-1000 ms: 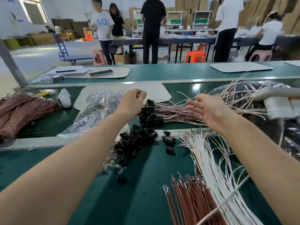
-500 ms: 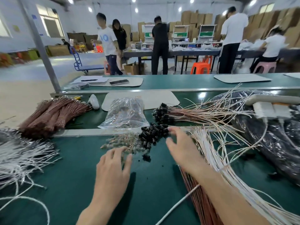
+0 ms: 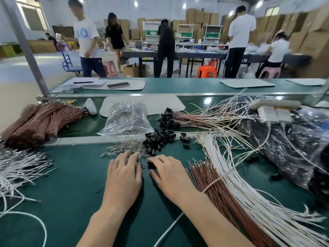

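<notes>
1. Thumb and forefinger of the right hand [image 3: 169, 173] pinch a small black plastic cap [image 3: 151, 165], low over the green bench mat [image 3: 71, 184].
2. The left hand [image 3: 124, 175] lies just left of that pinch. Its fingers are straight and loose, with the tips touching small silvery metal terminals [image 3: 122, 148].
3. A heap of loose black caps [image 3: 158, 139] sits just beyond the pinch, and brown wires [image 3: 204, 172] lie to its right.

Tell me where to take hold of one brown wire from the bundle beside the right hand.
Take the brown wire bundle at its metal-tipped ends, coming from the left over bare mat: the tips fan apart there, while white wires cover the lengths farther back.
</notes>
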`<action>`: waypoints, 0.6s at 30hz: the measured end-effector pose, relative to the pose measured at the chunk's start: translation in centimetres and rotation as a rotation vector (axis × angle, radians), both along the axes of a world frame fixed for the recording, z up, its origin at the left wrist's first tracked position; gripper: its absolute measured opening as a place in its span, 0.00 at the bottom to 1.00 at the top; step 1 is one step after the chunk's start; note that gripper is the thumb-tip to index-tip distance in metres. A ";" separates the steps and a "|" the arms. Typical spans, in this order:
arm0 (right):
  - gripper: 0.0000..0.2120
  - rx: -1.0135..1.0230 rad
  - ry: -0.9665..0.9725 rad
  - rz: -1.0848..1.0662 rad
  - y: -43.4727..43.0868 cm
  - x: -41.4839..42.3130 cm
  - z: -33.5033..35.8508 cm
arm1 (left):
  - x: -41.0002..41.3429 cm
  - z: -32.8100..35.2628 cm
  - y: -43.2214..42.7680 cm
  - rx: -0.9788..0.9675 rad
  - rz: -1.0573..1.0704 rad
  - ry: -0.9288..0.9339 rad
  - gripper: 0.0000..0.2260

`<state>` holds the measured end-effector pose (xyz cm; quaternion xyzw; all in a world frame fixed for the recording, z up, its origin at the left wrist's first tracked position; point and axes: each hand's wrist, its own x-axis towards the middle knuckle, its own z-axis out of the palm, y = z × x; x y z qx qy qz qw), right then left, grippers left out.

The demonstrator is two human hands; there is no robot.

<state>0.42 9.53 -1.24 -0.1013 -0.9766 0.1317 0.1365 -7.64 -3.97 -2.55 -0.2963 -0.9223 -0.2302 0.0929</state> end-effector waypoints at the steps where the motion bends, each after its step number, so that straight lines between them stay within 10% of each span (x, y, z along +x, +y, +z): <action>1: 0.19 -0.004 0.021 0.003 0.0 0.1 -0.3 | -0.1 0.0 0.0 0.001 0.046 -0.023 0.19; 18: 0.14 -0.124 0.157 0.026 0.4 0.7 -1.0 | 0.6 0.5 0.0 0.032 -0.007 0.025 0.10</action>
